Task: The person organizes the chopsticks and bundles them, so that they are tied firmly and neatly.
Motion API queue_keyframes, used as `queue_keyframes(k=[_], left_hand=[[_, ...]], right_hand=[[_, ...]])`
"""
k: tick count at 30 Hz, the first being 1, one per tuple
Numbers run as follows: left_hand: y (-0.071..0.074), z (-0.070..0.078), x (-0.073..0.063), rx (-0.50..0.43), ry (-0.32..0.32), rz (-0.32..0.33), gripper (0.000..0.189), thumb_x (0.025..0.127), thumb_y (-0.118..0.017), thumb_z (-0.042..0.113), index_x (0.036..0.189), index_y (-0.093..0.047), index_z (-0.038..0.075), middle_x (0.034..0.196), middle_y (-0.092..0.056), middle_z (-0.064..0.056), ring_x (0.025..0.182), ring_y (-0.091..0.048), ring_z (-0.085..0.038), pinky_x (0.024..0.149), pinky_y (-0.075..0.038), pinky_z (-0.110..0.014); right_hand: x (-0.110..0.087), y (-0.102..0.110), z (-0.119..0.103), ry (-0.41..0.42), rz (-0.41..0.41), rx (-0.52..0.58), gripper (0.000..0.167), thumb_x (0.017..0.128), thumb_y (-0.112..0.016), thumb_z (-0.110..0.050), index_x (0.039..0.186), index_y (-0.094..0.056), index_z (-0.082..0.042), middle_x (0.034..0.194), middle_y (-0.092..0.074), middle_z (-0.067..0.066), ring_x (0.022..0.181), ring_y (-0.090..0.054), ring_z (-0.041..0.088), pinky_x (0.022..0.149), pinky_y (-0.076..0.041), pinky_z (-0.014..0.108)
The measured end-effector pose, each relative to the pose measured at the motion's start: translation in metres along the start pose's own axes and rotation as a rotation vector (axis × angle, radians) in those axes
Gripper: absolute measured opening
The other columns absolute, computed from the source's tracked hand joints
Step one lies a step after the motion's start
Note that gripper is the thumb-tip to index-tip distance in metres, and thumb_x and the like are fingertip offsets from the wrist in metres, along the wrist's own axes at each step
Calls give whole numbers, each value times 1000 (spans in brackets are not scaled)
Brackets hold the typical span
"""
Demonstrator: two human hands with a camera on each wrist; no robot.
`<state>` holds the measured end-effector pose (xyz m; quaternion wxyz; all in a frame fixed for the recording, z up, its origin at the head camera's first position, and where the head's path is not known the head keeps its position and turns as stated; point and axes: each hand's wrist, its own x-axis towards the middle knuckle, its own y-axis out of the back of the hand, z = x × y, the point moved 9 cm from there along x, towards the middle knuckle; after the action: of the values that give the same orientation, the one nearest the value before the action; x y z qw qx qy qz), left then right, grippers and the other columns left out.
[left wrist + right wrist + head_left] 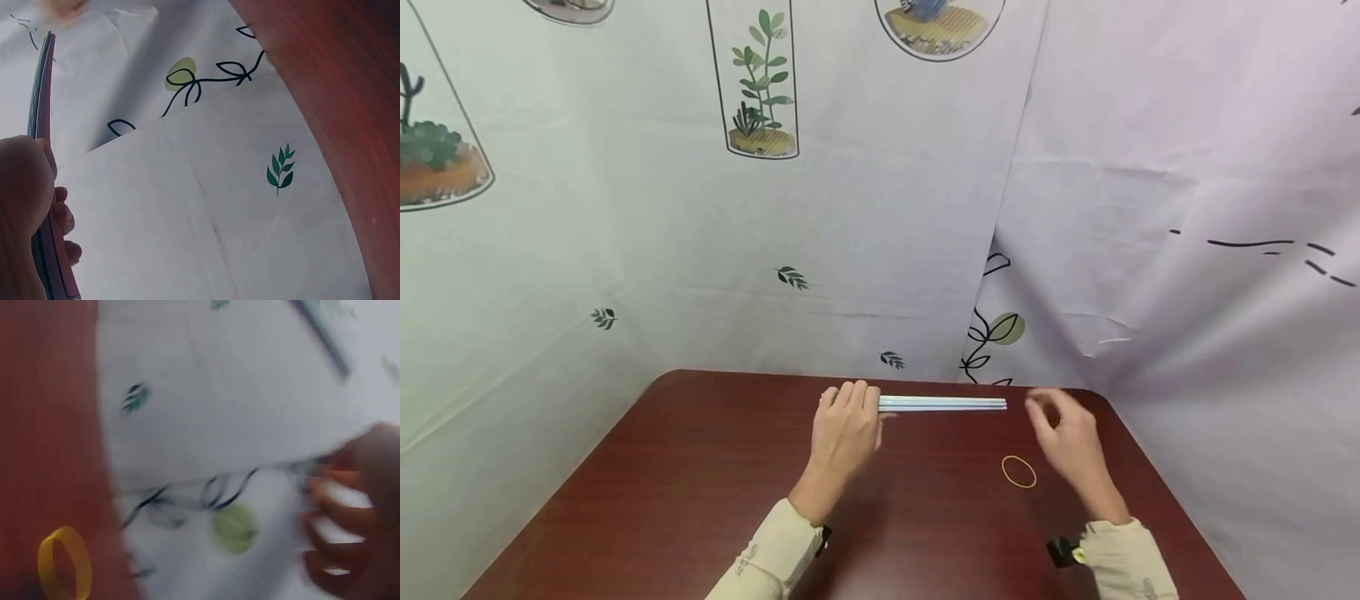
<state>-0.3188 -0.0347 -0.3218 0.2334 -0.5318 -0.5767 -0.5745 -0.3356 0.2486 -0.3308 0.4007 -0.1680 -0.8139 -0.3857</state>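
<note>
A bundle of slim, straight, pale-blue sticks [942,403] lies gripped in the left hand [846,425], near the centre of the head view.
The left fingers curl round one end of the bundle; the rest juts rightward, its tips stopping just short of the right hand [1070,433], whose blurred fingers are loosely bent and apart from the sticks. In the left wrist view the sticks run up the left edge, between palm and fingertips, showing above and below the grip. A flat yellow ring-shaped band [83,565] rests on the dark red-brown worktop [700,467], lower right in the head view, near the right hand and untouched.
</note>
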Motion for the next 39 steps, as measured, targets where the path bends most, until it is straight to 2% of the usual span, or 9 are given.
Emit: queue_keyframes(k=[4,8,13,16,23,26,29,33,39], left_hand=[[4,-2,0,4,2,18,9,82,-53,15,81,-53,6,74,-49,-7,69,-51,-27,69,-42,-38],[5,0,2,1,-2,14,14,83,-55,20,82,-54,6,76,-50,-7,71,-51,-27,69,-42,-37],[3,0,2,4,13,-25,13,82,-56,19,84,-55,7,79,-52,-7,73,-52,-27,72,-42,-38],[2,-1,1,9,20,-42,12,81,-59,18,84,-55,7,79,-51,-7,74,-52,-27,72,-42,-38],[2,-6,-1,1,30,-36,21,75,-68,20,85,-55,6,79,-52,-7,74,-51,-27,72,-42,-38],[4,-8,-1,-5,32,-14,24,72,-70,20,84,-54,6,78,-51,-7,72,-50,-27,71,-42,-38],[6,-9,0,-10,31,3,23,71,-70,18,84,-54,6,78,-51,-7,72,-50,-27,70,-42,-38],[7,-11,0,-10,38,7,21,72,-67,16,84,-54,5,79,-52,-7,72,-51,-27,70,-42,-37],[11,-11,0,-12,35,7,21,73,-68,18,83,-54,6,77,-52,-7,71,-51,-27,68,-41,-37]], right_hand=[[-41,-53,50,-253,-510,-127,8,88,-75,-21,89,-70,-14,84,-66,-3,76,-60,14,63,-49,38],[-76,-80,68,-309,-712,-241,18,85,-77,-24,89,-67,-10,88,-60,4,79,-59,25,65,-50,48],[-84,-85,64,-212,-682,-339,25,89,-67,-9,69,-52,-14,79,-53,6,72,-52,33,62,-46,47],[-81,-84,64,-276,-640,-193,26,91,-63,-4,69,-53,-12,76,-56,2,71,-54,25,63,-45,39],[-74,-82,58,-830,-522,861,13,102,-46,-2,103,-58,5,83,-63,5,78,-67,14,75,-55,27],[-62,-75,36,-865,-527,1225,22,101,-39,3,105,-60,-4,92,-65,3,85,-68,13,82,-55,27],[-47,-62,14,-768,-550,1472,35,99,-33,12,105,-61,-8,100,-68,5,90,-69,16,83,-55,26],[-32,-46,-1,-630,-529,1555,32,99,-37,14,101,-61,-9,104,-71,5,92,-71,16,80,-55,24],[-16,-35,1,-552,-414,1300,23,100,-53,3,99,-74,-5,97,-75,7,91,-73,16,80,-56,27]])
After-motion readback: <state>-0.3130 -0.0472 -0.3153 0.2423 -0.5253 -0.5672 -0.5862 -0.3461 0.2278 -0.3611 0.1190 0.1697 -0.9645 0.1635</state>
